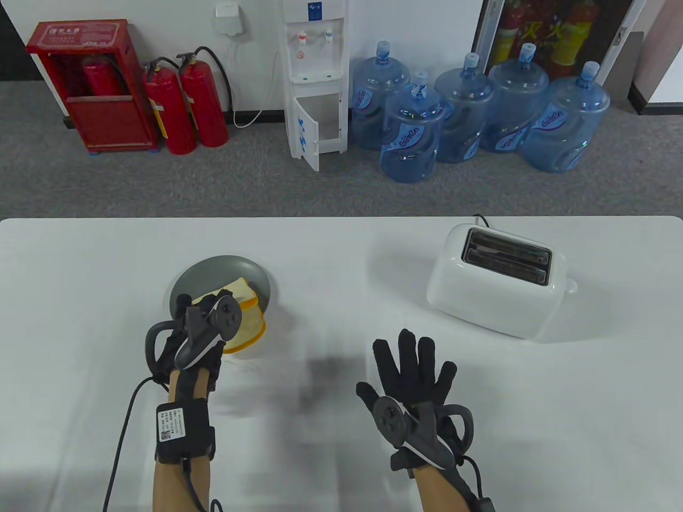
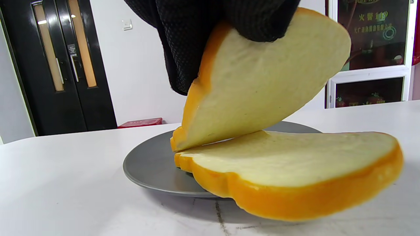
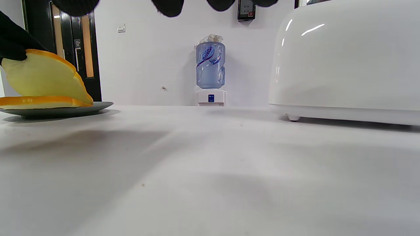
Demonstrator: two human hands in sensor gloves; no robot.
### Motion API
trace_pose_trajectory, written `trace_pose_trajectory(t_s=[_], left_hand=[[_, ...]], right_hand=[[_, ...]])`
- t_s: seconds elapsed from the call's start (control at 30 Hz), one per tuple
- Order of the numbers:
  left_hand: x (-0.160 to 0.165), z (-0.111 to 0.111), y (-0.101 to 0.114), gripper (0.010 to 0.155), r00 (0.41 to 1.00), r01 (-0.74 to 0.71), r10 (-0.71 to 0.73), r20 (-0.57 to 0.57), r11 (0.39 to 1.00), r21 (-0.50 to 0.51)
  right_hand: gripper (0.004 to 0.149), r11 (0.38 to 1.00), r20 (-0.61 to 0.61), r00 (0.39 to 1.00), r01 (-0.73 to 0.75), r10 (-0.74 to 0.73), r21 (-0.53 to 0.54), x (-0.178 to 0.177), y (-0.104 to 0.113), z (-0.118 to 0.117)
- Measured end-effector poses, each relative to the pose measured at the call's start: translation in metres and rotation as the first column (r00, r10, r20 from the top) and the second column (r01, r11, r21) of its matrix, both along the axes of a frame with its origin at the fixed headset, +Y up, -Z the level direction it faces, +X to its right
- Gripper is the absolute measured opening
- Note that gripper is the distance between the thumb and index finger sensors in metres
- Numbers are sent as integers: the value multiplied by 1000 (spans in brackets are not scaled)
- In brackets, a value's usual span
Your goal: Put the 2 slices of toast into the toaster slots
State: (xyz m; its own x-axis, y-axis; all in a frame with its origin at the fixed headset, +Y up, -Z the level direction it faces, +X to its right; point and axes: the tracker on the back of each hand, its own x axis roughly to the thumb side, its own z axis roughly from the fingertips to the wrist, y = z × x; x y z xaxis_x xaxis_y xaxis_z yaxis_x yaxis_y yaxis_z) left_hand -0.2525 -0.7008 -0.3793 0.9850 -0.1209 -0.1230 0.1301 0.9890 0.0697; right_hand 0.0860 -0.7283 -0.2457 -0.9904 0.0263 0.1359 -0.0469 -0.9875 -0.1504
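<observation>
Two slices of toast lie on a grey plate (image 1: 213, 272) at the table's left. My left hand (image 1: 213, 314) pinches the upper slice (image 2: 262, 88) by its top edge and tilts it up, one end resting on the lower slice (image 2: 295, 170), which stays flat and overhangs the plate's rim. The white toaster (image 1: 496, 282) stands at the right, its two slots (image 1: 506, 257) dark and unfilled. My right hand (image 1: 411, 362) hovers flat over the table middle, fingers spread, holding nothing. The right wrist view shows the tilted slice (image 3: 42, 78) at far left and the toaster (image 3: 347, 62) at right.
The toaster's cord runs off the table's far edge behind it. Bare white tabletop (image 1: 341, 256) lies between plate and toaster. Beyond the table stand water jugs (image 1: 411, 133), a dispenser (image 1: 315, 80) and fire extinguishers (image 1: 187, 106) on the floor.
</observation>
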Motion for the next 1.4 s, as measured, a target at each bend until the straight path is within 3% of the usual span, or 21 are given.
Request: trace_pose_trajectory(t_s=[0.37, 0.77, 1.07, 1.4], left_hand=[[-11, 1, 7, 49, 999, -36, 37, -11, 996, 87], [-19, 19, 31, 49, 998, -60, 54, 32, 962, 265], [-19, 46, 48, 48, 991, -121, 94, 94, 930, 347], [2, 92, 61, 47, 971, -147, 48, 234, 891, 430]], right_hand=[[78, 1000, 2, 1000, 10, -10, -1, 0, 1, 0], [80, 1000, -12, 1000, 23, -23, -1, -1, 1, 0], [82, 999, -34, 999, 33, -33, 1, -2, 0, 0], [84, 999, -40, 999, 33, -33, 5, -3, 0, 2]])
